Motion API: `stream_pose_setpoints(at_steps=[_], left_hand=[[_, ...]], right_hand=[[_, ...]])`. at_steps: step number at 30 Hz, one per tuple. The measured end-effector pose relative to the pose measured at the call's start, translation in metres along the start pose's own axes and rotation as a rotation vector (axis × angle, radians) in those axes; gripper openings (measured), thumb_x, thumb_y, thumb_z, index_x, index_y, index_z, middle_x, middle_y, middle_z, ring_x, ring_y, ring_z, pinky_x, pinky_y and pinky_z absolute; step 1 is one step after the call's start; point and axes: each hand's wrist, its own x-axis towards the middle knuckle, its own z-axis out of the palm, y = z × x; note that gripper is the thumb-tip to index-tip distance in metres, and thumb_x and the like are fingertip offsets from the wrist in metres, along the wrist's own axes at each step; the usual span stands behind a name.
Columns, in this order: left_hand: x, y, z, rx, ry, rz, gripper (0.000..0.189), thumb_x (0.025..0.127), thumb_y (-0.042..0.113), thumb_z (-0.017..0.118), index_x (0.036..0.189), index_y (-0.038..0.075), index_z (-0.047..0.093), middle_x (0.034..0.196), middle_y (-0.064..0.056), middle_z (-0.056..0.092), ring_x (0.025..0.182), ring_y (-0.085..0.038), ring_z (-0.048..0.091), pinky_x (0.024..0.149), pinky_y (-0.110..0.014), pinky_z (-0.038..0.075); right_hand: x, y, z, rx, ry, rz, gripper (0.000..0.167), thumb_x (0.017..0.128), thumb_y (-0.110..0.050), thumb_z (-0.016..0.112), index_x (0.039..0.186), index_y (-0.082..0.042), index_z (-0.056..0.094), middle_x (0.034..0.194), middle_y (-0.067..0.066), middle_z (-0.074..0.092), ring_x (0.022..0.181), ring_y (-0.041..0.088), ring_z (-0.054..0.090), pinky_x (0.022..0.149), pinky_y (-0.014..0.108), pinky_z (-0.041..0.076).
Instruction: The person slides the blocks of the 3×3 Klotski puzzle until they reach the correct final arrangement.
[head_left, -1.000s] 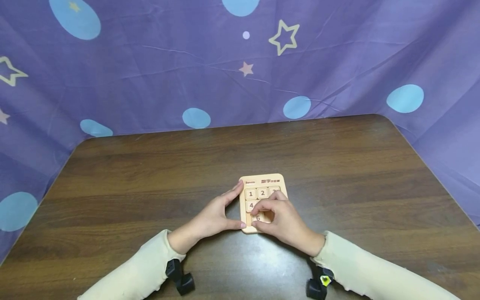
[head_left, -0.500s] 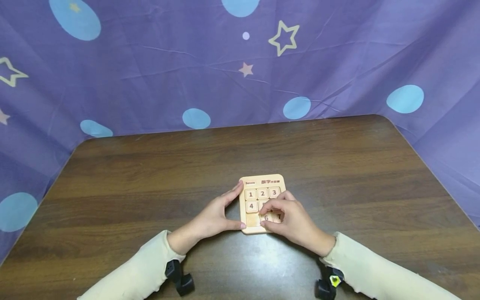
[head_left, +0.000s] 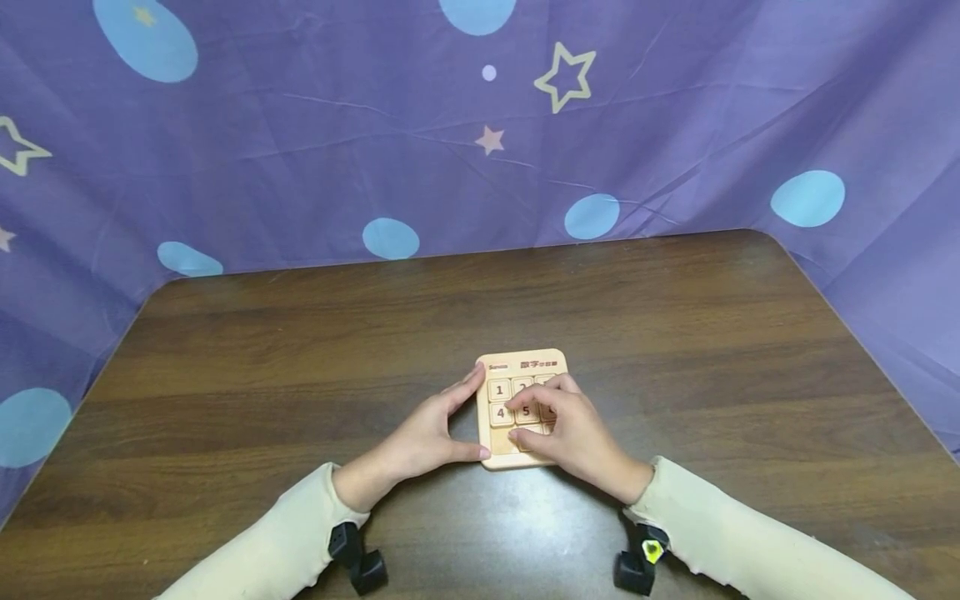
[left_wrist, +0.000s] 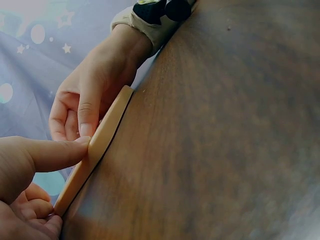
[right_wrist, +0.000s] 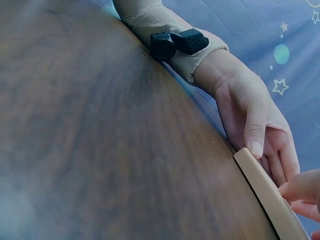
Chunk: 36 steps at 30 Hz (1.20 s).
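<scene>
A light wooden number sliding puzzle lies flat on the table. My left hand holds its left side, thumb at the near corner and fingers along the upper edge; the left wrist view shows that thumb against the puzzle's rim. Over the number tiles hovers my right hand, thumb and index finger spread apart. Its index fingertip is right at tile 4, beside tile 5. The thumb overlaps the bottom row next to the bare lower-left slot. Tile 1 shows; the right-hand tiles are partly hidden.
The brown wood-grain table stretches around the puzzle. A purple curtain with stars and blue dots hangs behind its far edge. Black cameras sit at both wrists, such as the left wrist camera.
Tile 6 slid right along the bottom row, baring the lower-left slot. My right hand moved right with it, then back left and up, its thumb and index finger spreading. The left hand kept its place.
</scene>
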Motion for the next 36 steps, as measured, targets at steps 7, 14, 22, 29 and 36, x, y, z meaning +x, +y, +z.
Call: stream_pose_setpoints(at_steps=[7,14,22,29,36], left_hand=[[0.000,0.000,0.000,0.006,0.003,-0.001,0.097,0.067,0.006,0.081,0.147,0.002,0.026,0.153,-0.012,0.023,0.142,-0.025,0.019,0.115,-0.043,0.014],[0.000,0.000,0.000,0.008,0.001,0.008,0.097,0.067,0.006,0.081,0.147,0.001,0.026,0.153,-0.012,0.022,0.142,-0.025,0.019,0.115,-0.043,0.014],[0.000,0.000,0.001,0.005,0.002,-0.003,0.098,0.067,0.006,0.082,0.147,0.002,0.026,0.153,-0.012,0.023,0.142,-0.024,0.019,0.115,-0.043,0.013],[0.000,-0.001,0.003,-0.002,-0.002,-0.003,0.098,0.067,0.008,0.082,0.147,0.002,0.026,0.153,-0.012,0.023,0.142,-0.024,0.019,0.115,-0.042,0.014],[0.000,0.000,-0.001,0.004,-0.003,0.014,0.097,0.067,0.007,0.083,0.146,0.001,0.027,0.154,-0.011,0.022,0.142,-0.024,0.019,0.115,-0.043,0.015]], right_hand=[[0.001,0.002,0.000,-0.020,0.023,-0.009,0.032,0.066,-0.013,0.082,0.095,-0.017,0.071,0.088,-0.002,0.055,0.080,0.010,0.044,0.067,0.025,0.039],[0.001,0.003,0.000,0.003,-0.006,-0.011,0.029,0.064,-0.014,0.083,0.090,-0.019,0.071,0.085,-0.003,0.050,0.077,0.009,0.042,0.066,0.024,0.039],[-0.001,0.003,-0.004,0.022,-0.075,-0.031,0.026,0.063,-0.015,0.084,0.083,-0.022,0.069,0.088,-0.006,0.051,0.082,0.008,0.046,0.073,0.026,0.042],[-0.003,0.009,-0.012,0.084,-0.112,-0.040,0.026,0.067,-0.013,0.082,0.089,-0.021,0.070,0.089,-0.006,0.054,0.083,0.009,0.046,0.072,0.024,0.043],[0.002,0.017,-0.024,0.031,-0.063,0.007,0.027,0.069,-0.009,0.080,0.093,-0.018,0.069,0.092,-0.006,0.059,0.086,0.011,0.048,0.071,0.025,0.042]])
